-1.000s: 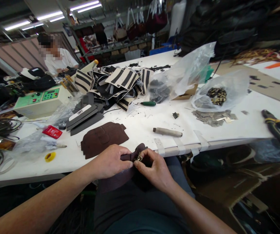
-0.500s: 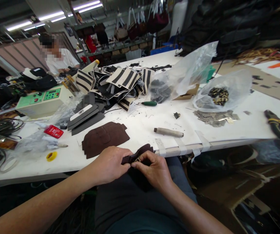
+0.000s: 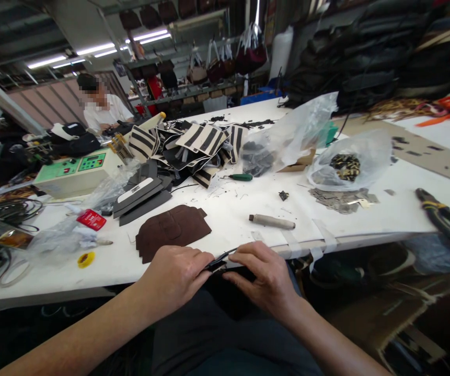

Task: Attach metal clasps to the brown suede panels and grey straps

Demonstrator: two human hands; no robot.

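Observation:
A dark leather piece (image 3: 218,262) is held nearly edge-on at the table's front edge, above my lap. My left hand (image 3: 177,271) is closed on its left end, thumb below and fingers over the top. At its right end is my right hand (image 3: 264,274), index fingertip against the upper edge and thumb held apart lower down. Whether anything small sits between those fingers cannot be made out. Just beyond my left hand, a brown leather panel (image 3: 172,230) with a stitched outline lies flat. A grey-handled tool (image 3: 272,221) rests on the white table beyond my right hand.
Striped pieces (image 3: 203,141) and grey panels (image 3: 144,198) are piled at the back left. Plastic bags hold grey pieces (image 3: 256,159) and brass fittings (image 3: 344,166). Metal plates (image 3: 338,200), pliers (image 3: 444,216), yellow tape (image 3: 85,259) and a green-handled awl (image 3: 241,177) lie around. A person (image 3: 105,109) sits across.
The leather piece has turned from showing its brown face to nearly edge-on. My right thumb and index finger, pinched on a small brass-coloured part before, have parted. The view has tilted up slightly.

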